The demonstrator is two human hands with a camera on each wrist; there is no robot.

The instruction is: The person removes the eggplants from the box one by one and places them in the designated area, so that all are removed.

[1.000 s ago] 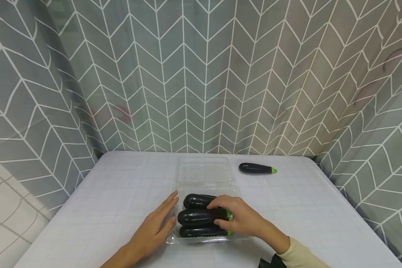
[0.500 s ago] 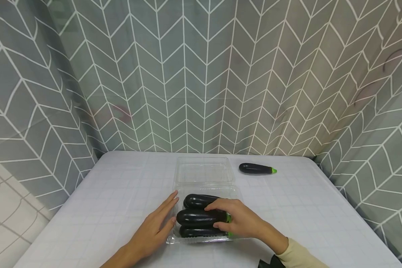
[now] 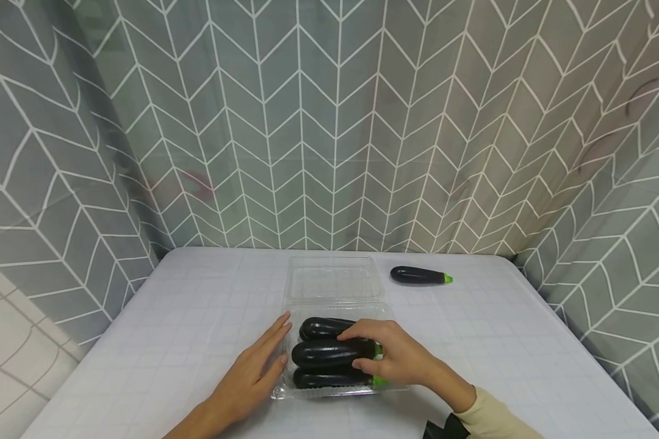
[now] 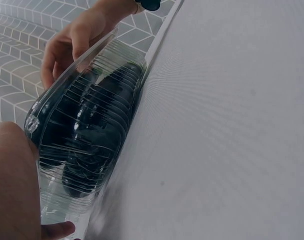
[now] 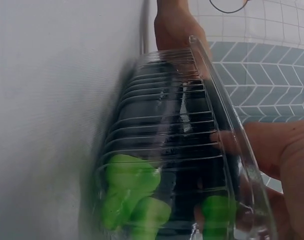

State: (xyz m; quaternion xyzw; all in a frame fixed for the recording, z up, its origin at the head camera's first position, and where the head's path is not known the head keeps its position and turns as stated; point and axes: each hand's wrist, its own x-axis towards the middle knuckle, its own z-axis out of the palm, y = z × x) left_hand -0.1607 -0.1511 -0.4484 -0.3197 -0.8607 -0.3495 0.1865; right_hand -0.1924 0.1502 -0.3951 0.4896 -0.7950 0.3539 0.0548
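In the head view, a clear plastic clamshell container (image 3: 329, 394) holds several glossy dark eggplants with green stem ends. My right hand (image 3: 398, 353) grips the stem end of an upper eggplant (image 3: 326, 353), thumb on the near side and fingers over the far side. Behind it lies another eggplant (image 3: 320, 328), partly covered by that hand; a lower eggplant (image 3: 329, 378) shows in front. My left hand (image 3: 252, 369) rests along the container's left side with fingers extended. Through the ribbed wall, the right wrist view shows green stem ends (image 5: 132, 177).
The container's clear lid (image 3: 334, 278) lies folded back behind it. A single eggplant (image 3: 417, 275) lies at the back right of the white-covered table (image 3: 208, 292). Patterned grey curtains (image 3: 318, 122) enclose the back and sides. Something black (image 3: 446, 428) sits by the right sleeve.
The eggplant under my right hand slid slightly left, then back a little to the right. My right fingers shifted slightly with it. The left hand keeps its place beside the container.
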